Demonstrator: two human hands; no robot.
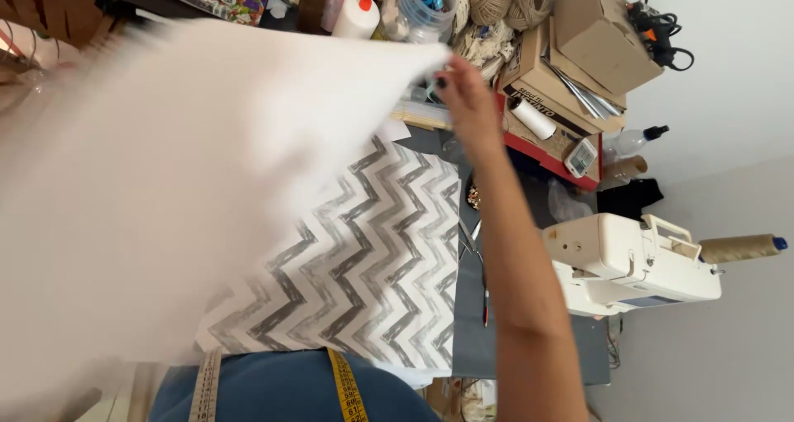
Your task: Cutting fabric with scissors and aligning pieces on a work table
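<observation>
White cloth [165,190], plain and motion-blurred, fills the left of my view, raised over the grey zigzag fabric [372,265] on the table. Right hand [467,99] pinches its far corner, fingers pressed together, cloth trailing leftward from the grip. Left hand out of sight. Sewing machine [628,265] sits to the right.

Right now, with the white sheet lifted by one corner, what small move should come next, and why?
Probably lower the white sheet onto the zigzag fabric. The right hand pinches its far corner, and the sheet is in the air, blurred, hiding most of the table.
</observation>
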